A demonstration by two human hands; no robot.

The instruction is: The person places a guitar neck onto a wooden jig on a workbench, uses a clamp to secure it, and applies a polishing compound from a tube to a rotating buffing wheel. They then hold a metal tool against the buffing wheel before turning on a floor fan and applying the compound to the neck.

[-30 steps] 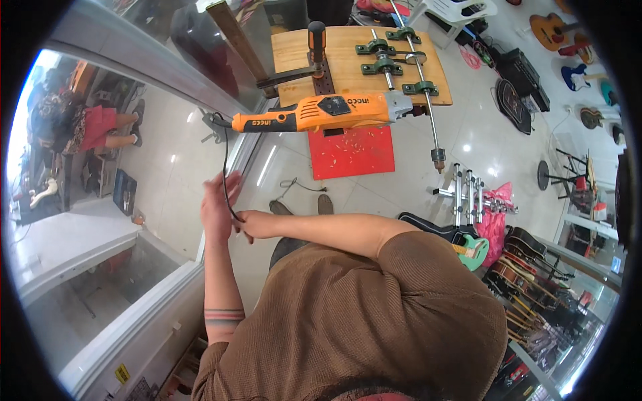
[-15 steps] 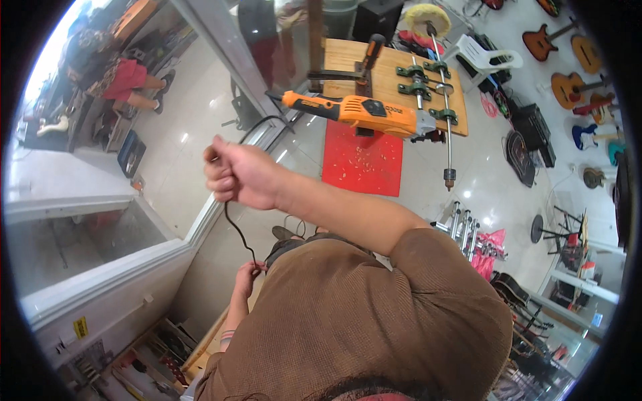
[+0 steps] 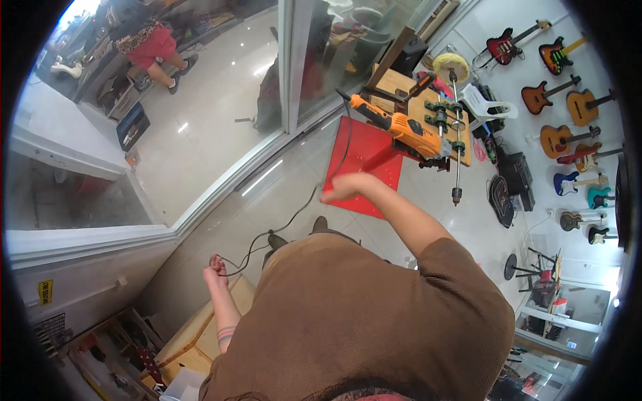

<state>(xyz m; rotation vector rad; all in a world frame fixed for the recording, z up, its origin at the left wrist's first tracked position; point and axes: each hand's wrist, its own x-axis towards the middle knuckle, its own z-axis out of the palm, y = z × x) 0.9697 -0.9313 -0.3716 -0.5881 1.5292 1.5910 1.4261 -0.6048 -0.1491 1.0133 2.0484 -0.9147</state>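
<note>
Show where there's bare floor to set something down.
Bare floor lies between the white door frame and the black cord, and again between the red base plate and the black oval case. The wooden board is crowded with the orange power tool, metal shaft and green bearings.

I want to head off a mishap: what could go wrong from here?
The black cord passes close by the left shoe, so it might become a trip hazard. It also links the left hand to the orange power tool; a hard pull could tug or shift that tool.
</note>
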